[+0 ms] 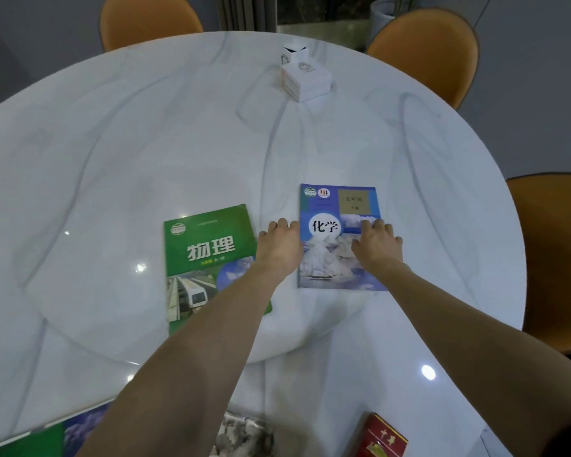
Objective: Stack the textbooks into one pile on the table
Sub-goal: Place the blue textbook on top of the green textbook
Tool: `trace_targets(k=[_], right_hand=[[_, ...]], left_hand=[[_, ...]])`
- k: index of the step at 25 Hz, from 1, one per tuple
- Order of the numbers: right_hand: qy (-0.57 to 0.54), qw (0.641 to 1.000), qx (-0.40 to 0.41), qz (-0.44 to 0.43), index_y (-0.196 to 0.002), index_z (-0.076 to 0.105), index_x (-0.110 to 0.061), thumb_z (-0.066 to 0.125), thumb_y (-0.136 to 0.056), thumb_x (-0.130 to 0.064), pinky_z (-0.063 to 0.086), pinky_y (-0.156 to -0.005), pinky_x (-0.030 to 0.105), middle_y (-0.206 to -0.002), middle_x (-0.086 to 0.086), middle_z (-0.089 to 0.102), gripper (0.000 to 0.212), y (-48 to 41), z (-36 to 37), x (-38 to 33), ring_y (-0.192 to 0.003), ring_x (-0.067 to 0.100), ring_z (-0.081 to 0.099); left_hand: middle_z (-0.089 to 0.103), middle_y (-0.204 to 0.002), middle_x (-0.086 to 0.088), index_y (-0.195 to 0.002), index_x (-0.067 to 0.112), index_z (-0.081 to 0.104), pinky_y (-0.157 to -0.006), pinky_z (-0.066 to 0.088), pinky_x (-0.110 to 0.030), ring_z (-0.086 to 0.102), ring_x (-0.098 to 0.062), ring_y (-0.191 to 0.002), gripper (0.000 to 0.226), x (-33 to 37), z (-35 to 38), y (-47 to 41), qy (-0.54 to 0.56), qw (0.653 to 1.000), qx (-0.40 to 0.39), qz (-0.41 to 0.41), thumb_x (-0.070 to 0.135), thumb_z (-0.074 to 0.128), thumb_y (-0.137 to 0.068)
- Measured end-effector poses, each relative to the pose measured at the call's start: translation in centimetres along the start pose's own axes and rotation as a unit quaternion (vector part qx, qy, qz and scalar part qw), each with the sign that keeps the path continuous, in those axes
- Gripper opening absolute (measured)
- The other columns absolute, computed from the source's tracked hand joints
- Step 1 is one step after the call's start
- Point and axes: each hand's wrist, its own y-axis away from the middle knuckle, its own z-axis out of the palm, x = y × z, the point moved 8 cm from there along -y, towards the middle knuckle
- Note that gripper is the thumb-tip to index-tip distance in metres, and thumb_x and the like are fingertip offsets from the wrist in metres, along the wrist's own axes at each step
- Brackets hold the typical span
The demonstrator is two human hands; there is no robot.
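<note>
A blue textbook [330,206] lies flat on the white marble table [145,159], right of centre. My right hand [378,245] rests palm down on its right half, fingers spread. My left hand [279,247] lies flat beside the book's left edge, fingertips at that edge. A green textbook [205,245] lies flat to the left, apart from the blue one; my left forearm crosses its lower right corner. Another green and blue book [46,437] pokes in at the bottom left edge, partly cut off.
A white box stack [305,80] stands at the far side of the table. A red packet [381,438] lies at the near edge, with a grey patterned object [241,437] beside it. Orange chairs [426,51] ring the table.
</note>
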Motion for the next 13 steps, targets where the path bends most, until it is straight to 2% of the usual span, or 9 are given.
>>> trace_targets(k=[3, 6, 10, 13], right_hand=[[-0.036, 0.998, -0.009, 0.043, -0.131, 0.04, -0.006, 0.046, -0.094, -0.034, 0.042, -0.093, 0.047, -0.13, 0.018, 0.044, 0.047, -0.2, 1.2, 2.5, -0.119, 0.035, 0.043], [-0.124, 0.988, -0.029, 0.084, -0.125, 0.044, -0.003, 0.052, -0.092, -0.04, 0.044, -0.095, 0.047, -0.126, 0.019, 0.044, 0.05, -0.1, 2.6, 4.1, -0.117, 0.035, 0.044], [-0.184, 0.974, -0.04, 0.124, -0.123, 0.046, -0.003, 0.059, -0.088, -0.036, 0.045, -0.097, 0.043, -0.126, 0.018, 0.044, 0.05, -0.6, 3.2, 5.3, -0.116, 0.034, 0.048], [-0.199, 0.968, -0.047, 0.147, -0.123, 0.047, -0.004, 0.061, -0.088, -0.032, 0.047, -0.096, 0.04, -0.126, 0.019, 0.046, 0.047, -1.0, 3.3, 6.1, -0.113, 0.034, 0.053]], left_hand=[[0.049, -0.128, -0.019, -0.13, 0.003, 0.043, -0.09, 0.045, -0.043, 0.046, -0.034, -0.12, 0.037, 1.1, 1.5, -0.9, 0.054, 0.998, -0.019, -0.028, 0.017, 0.046, -0.095], [0.048, -0.127, -0.023, -0.132, 0.001, 0.038, -0.09, 0.044, -0.042, 0.049, -0.038, -0.116, 0.043, 1.8, 2.6, -1.5, 0.17, 0.982, -0.014, -0.082, 0.014, 0.05, -0.093], [0.052, -0.125, -0.025, -0.129, -0.001, 0.04, -0.093, 0.047, -0.045, 0.053, -0.041, -0.115, 0.044, 0.7, 3.8, -2.2, 0.338, 0.914, -0.005, -0.223, 0.016, 0.054, -0.091], [0.063, -0.117, -0.022, -0.116, -0.001, 0.056, -0.085, 0.052, -0.04, 0.061, -0.038, -0.106, 0.032, 0.0, 4.9, -2.4, 0.414, 0.873, -0.017, -0.258, 0.016, 0.054, -0.09]])
